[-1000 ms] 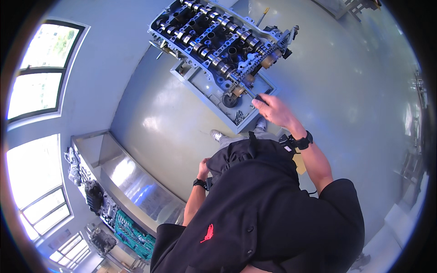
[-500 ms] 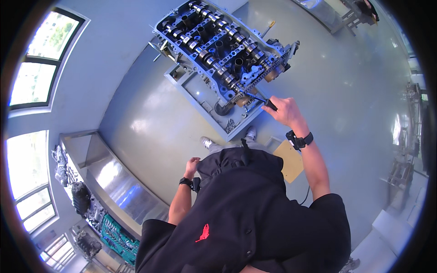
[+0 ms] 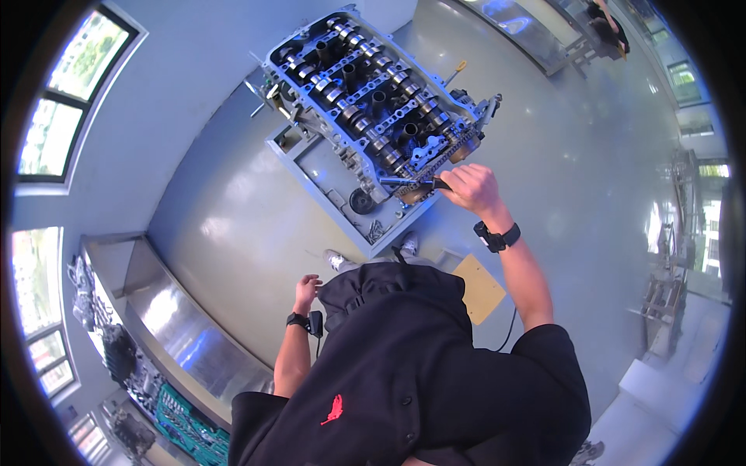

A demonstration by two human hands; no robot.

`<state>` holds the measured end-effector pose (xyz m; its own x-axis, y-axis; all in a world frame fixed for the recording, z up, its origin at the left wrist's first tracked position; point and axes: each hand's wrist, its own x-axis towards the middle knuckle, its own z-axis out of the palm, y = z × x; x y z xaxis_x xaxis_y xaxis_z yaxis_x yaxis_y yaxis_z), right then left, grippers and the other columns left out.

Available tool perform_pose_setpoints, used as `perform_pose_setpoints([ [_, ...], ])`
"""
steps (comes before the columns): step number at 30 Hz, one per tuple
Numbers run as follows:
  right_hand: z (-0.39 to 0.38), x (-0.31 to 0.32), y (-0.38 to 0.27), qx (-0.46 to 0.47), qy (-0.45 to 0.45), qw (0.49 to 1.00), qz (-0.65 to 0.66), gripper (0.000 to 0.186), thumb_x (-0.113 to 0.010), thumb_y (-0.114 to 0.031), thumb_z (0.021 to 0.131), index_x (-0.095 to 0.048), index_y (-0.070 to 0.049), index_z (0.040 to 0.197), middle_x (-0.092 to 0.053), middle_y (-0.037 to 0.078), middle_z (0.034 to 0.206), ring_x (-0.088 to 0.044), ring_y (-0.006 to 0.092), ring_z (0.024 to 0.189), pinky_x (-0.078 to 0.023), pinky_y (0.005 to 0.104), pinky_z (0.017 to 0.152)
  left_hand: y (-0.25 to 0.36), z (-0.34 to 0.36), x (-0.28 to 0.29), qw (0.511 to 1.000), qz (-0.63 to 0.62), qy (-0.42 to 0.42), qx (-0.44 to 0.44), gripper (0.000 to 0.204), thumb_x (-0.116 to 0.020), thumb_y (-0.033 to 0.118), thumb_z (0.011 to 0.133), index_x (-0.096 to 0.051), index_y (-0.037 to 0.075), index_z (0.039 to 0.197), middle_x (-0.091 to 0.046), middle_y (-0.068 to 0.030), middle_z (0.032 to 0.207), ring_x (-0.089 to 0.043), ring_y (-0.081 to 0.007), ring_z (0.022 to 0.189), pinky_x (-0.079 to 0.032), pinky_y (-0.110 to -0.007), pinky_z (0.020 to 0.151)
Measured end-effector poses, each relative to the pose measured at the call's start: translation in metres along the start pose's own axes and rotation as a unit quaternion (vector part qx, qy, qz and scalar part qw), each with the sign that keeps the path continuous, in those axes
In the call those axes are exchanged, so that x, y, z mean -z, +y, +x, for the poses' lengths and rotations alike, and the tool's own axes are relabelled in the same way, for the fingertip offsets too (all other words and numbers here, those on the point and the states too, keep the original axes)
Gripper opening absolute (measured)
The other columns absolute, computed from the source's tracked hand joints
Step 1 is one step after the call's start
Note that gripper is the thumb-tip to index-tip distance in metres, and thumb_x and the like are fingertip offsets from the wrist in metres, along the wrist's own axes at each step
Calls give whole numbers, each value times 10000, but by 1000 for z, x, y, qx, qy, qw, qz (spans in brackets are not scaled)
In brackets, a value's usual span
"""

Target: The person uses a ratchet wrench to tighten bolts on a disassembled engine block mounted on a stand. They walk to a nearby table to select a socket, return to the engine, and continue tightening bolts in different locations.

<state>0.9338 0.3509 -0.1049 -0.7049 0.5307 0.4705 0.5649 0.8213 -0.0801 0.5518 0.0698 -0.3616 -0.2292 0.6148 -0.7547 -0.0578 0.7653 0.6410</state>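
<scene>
My right hand (image 3: 472, 189) is closed around the black handle of a tool with a bright metal shaft (image 3: 400, 182). Its shaft points left across the near end of an engine cylinder head (image 3: 365, 101), by the timing chain (image 3: 443, 163). Whether the tip touches anything there, I cannot tell. Two camshafts with shiny lobes run along the top of the head. My left hand (image 3: 308, 290) hangs low beside my waist, its fingers loosely bent and apart, with nothing visible in it.
Below the engine, a grey metal tray (image 3: 322, 194) on the stand holds a round black part (image 3: 361, 201) and small metal pieces. A wooden board (image 3: 479, 290) lies right of my legs. At left stand a steel bench (image 3: 183, 311) and a green tool case (image 3: 183, 419). Another person (image 3: 610, 31) is far right.
My right hand has moved slightly left and up, and the tool's shaft has swung from slanting to nearly level across the engine's near end. The view has shifted a little; my left hand stays low.
</scene>
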Motion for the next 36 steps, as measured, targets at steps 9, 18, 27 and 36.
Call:
perform_pose_setpoints([
  [9, 41, 43, -13, -79, -236, 968, 41, 254, -690, -250, 666, -527, -56, 694, -522, 79, 542, -555, 264, 528, -408, 378, 487, -19, -25, 2, 990, 26, -14, 140, 255, -423, 157, 846, -522, 37, 1047, -585, -60, 913, -583, -175, 782, -463, -325, 665],
  [18, 8, 17, -70, -399, -222, 815, 357, 354, -597, -318, 808, -519, 21, 746, -428, 88, 501, -400, 152, 479, -365, 309, 491, -27, -9, 5, 995, -46, -2, 87, 255, -429, 174, 848, -560, 35, 1017, -597, -45, 860, -579, -157, 752, -478, -323, 679],
  [27, -24, -27, -100, -432, -233, 785, 378, 338, -572, -312, 842, -535, 21, 794, -513, 89, 604, -454, 161, 558, -394, 315, 557, 14, 15, 8, 998, 26, -41, -26, 264, -430, 145, 847, -563, 11, 1032, -621, -83, 871, -587, -145, 772, -470, -278, 671],
  [36, -81, -65, -95, -450, -132, 809, 355, 349, -593, -328, 821, -566, 15, 874, -552, 148, 627, -544, 257, 589, -428, 335, 593, 78, 15, 1, 995, 84, -40, -43, 263, -407, 144, 878, -535, 27, 1076, -615, -72, 913, -589, -154, 790, -469, -290, 674],
])
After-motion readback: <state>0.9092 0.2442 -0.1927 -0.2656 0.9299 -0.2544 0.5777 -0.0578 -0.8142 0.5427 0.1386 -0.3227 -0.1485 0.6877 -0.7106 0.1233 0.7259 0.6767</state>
